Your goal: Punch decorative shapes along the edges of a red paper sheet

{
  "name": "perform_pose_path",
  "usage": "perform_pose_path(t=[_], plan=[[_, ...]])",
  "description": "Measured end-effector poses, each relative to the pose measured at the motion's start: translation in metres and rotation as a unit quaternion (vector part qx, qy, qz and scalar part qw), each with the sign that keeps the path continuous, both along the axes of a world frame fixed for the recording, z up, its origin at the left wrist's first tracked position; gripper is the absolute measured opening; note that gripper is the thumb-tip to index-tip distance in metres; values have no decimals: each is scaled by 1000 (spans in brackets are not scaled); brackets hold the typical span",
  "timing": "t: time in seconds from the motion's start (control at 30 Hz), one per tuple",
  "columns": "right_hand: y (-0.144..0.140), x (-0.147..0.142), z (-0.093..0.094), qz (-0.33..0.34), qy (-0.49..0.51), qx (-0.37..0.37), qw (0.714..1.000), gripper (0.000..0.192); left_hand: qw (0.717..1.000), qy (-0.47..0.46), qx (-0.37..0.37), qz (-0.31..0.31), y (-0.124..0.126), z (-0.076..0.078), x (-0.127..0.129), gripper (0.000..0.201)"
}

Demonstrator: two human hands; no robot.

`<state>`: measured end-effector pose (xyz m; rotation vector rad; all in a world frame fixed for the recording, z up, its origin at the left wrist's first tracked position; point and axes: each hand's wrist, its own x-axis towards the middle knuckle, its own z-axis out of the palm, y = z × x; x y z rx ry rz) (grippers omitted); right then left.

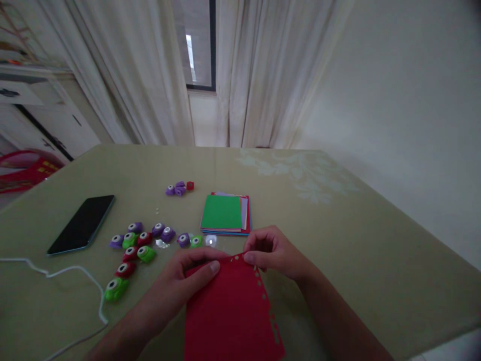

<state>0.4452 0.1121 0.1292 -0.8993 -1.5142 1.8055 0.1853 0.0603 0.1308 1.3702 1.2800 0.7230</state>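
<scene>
A red paper sheet (231, 311) with small punched holes along its right and top edges lies on the table in front of me. My left hand (184, 278) rests on its top left corner, thumb pressing the paper. My right hand (272, 250) pinches the sheet's top right corner; something small may be hidden under its fingers. Just beyond the sheet sits a stack of coloured paper (225, 214) with a green sheet on top. Several small craft punches (145, 239), purple, green and red, are scattered to the left of my hands.
A black phone (82, 223) lies face up at the left. A white cable (71, 281) runs across the near left of the olive table (356, 235). Three small punches (180, 188) sit further back. Curtains and a window are behind the table; a wall is on the right.
</scene>
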Motion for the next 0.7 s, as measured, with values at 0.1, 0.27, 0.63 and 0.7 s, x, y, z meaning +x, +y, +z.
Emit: perform_pose_path(t=[0.1, 0.27, 0.63, 0.7], plan=[[-2, 0, 3, 0, 10, -2, 1000, 34, 996, -72, -58, -5, -2, 0, -1, 46], [-3, 0, 4, 6, 14, -3, 1000, 35, 989, -126, -79, -12, -4, -3, 0, 46], [-2, 2, 3, -2, 20, -5, 1000, 34, 965, 119, 219, 77, 13, 7, -25, 42], [0, 4, 1, 2, -1, -4, 1000, 34, 907, 220, 334, 132, 22, 6, -35, 37]])
